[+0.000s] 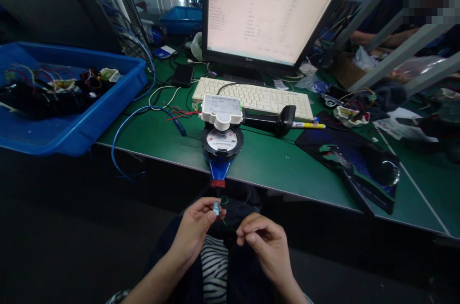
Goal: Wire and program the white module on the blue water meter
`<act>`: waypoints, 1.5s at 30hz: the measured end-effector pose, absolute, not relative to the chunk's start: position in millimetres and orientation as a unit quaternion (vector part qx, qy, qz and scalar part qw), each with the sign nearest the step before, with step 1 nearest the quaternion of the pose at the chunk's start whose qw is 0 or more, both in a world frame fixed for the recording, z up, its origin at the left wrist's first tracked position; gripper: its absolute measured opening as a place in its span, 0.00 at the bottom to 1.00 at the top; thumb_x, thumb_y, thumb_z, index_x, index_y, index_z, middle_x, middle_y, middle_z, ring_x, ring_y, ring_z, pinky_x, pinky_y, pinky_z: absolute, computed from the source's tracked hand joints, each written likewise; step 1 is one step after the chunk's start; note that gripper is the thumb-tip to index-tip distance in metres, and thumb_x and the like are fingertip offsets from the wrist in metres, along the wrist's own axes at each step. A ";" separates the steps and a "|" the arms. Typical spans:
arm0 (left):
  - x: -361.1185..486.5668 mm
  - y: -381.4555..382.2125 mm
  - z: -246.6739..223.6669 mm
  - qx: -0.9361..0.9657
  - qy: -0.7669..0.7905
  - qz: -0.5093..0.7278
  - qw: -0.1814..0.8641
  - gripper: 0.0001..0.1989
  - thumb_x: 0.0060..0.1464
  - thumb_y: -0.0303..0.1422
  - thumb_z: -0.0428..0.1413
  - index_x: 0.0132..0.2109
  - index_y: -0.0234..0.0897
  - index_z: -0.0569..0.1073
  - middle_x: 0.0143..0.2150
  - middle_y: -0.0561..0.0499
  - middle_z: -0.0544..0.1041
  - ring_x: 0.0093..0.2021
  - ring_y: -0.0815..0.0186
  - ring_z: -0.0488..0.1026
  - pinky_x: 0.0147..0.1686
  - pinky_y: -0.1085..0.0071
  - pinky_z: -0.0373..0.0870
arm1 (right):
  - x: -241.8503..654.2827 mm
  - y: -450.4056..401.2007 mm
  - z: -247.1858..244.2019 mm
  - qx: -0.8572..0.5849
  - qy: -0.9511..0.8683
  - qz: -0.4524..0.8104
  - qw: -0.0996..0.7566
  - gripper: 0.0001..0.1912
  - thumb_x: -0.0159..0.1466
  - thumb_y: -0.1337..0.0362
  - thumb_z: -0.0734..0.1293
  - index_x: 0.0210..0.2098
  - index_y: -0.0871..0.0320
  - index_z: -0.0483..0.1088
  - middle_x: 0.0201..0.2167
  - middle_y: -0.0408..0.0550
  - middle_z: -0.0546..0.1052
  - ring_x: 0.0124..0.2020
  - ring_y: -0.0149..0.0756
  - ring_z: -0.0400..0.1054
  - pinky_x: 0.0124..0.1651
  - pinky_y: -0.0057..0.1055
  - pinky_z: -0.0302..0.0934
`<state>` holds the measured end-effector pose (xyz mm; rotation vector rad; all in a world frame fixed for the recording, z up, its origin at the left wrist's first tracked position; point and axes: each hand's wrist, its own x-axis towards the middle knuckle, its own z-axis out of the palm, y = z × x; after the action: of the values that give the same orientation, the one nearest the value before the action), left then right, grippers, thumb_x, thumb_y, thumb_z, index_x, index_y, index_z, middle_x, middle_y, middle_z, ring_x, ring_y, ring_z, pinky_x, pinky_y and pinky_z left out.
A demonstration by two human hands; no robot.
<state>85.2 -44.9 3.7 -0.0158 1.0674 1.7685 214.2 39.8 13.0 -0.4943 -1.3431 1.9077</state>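
My left hand (pixel 197 222) pinches a small light-blue tag-like piece (pixel 216 208) between thumb and fingers, just below the table edge. A thin green wire (pixel 224 199) loops up beside it and runs toward my right hand (pixel 264 237). My right hand is closed in a pinch around what looks like the wire's end, though its fingertips mostly hide it. Straight ahead, a water meter (pixel 222 141) with a blue body and a red-ringed pipe end reaches over the table edge. A white plastic module (pixel 222 110) with red wires is at the meter's far side.
A blue bin (pixel 72 139) with wired meters stands at the left. Behind the meter are a keyboard (pixel 251 95), a monitor (pixel 273 12) and a black handheld scanner (pixel 276 121). A yellow marker (pixel 309 125) lies right of it. Cables cross the green table; another person's arm shows far right.
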 end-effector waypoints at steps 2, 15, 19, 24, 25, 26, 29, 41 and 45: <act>84.2 -44.1 4.1 -0.007 0.431 0.744 0.511 0.18 0.34 0.36 0.69 0.34 0.34 0.76 0.27 0.51 0.78 0.30 0.69 0.74 0.34 0.74 0.70 | 214.7 40.9 11.1 -0.202 -0.521 0.743 0.367 0.04 0.58 0.63 0.70 0.30 0.56 0.75 0.24 0.46 0.75 0.21 0.31 0.69 0.24 0.26 0.67; 83.7 -46.1 7.2 0.107 0.595 0.696 0.388 0.14 0.37 0.28 0.66 0.36 0.35 0.76 0.32 0.54 0.73 0.30 0.71 0.73 0.33 0.76 0.71 | 211.7 27.6 5.5 -0.190 -0.530 0.787 0.253 0.13 0.58 0.55 0.69 0.25 0.58 0.67 0.22 0.45 0.71 0.22 0.31 0.65 0.26 0.27 0.62; 82.4 -44.5 8.3 -0.001 0.503 0.703 0.502 0.15 0.38 0.32 0.66 0.37 0.33 0.77 0.28 0.50 0.78 0.30 0.69 0.75 0.36 0.73 0.72 | 210.3 30.1 1.4 -0.231 -0.556 0.754 0.263 0.16 0.58 0.55 0.68 0.21 0.58 0.65 0.18 0.42 0.67 0.20 0.30 0.61 0.24 0.25 0.57; 84.2 -43.0 10.1 -0.063 0.437 0.708 0.551 0.14 0.39 0.31 0.66 0.36 0.30 0.77 0.32 0.47 0.80 0.36 0.65 0.77 0.41 0.71 0.73 | 210.7 34.3 -0.5 -0.316 -0.583 0.695 0.277 0.12 0.57 0.59 0.67 0.22 0.58 0.65 0.15 0.39 0.64 0.16 0.27 0.56 0.20 0.23 0.54; 84.9 -42.6 9.9 -0.068 0.429 0.708 0.557 0.14 0.39 0.30 0.66 0.36 0.30 0.77 0.32 0.47 0.81 0.37 0.65 0.77 0.42 0.71 0.73 | 210.4 34.0 -0.4 -0.323 -0.595 0.682 0.278 0.11 0.56 0.61 0.67 0.22 0.59 0.66 0.15 0.39 0.65 0.16 0.27 0.57 0.20 0.23 0.54; 85.6 -42.3 9.4 -0.074 0.418 0.707 0.565 0.13 0.39 0.30 0.66 0.35 0.30 0.77 0.33 0.47 0.81 0.38 0.64 0.77 0.42 0.71 0.73 | 210.1 33.3 -0.2 -0.326 -0.608 0.668 0.280 0.10 0.55 0.62 0.67 0.21 0.59 0.66 0.15 0.39 0.65 0.16 0.27 0.57 0.20 0.23 0.54; 87.8 -41.8 6.6 -0.097 0.385 0.706 0.587 0.10 0.40 0.29 0.66 0.32 0.31 0.76 0.31 0.49 0.81 0.38 0.65 0.78 0.42 0.73 0.74 | 208.8 30.6 0.8 -0.326 -0.643 0.629 0.290 0.09 0.54 0.65 0.66 0.19 0.59 0.65 0.15 0.39 0.65 0.16 0.27 0.56 0.20 0.23 0.54; 93.0 -39.4 0.8 -0.203 0.344 0.685 0.609 0.08 0.55 0.22 0.52 0.31 0.28 0.75 0.30 0.44 0.81 0.34 0.65 0.79 0.35 0.73 0.76 | 204.7 28.6 7.1 -0.330 -0.729 0.499 0.332 0.13 0.53 0.70 0.63 0.16 0.58 0.57 0.12 0.34 0.56 0.13 0.22 0.48 0.15 0.19 0.46; 92.6 -35.9 5.7 -0.247 0.345 0.673 0.606 0.15 0.59 0.22 0.46 0.30 0.28 0.75 0.29 0.45 0.81 0.33 0.65 0.79 0.35 0.72 0.76 | 202.7 27.5 6.5 -0.311 -0.753 0.466 0.344 0.12 0.53 0.72 0.63 0.16 0.58 0.58 0.13 0.34 0.56 0.13 0.22 0.49 0.16 0.19 0.46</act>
<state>92.6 -35.9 5.7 -0.5719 0.7986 1.5561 202.7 27.5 6.5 -0.8070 -1.9570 1.2107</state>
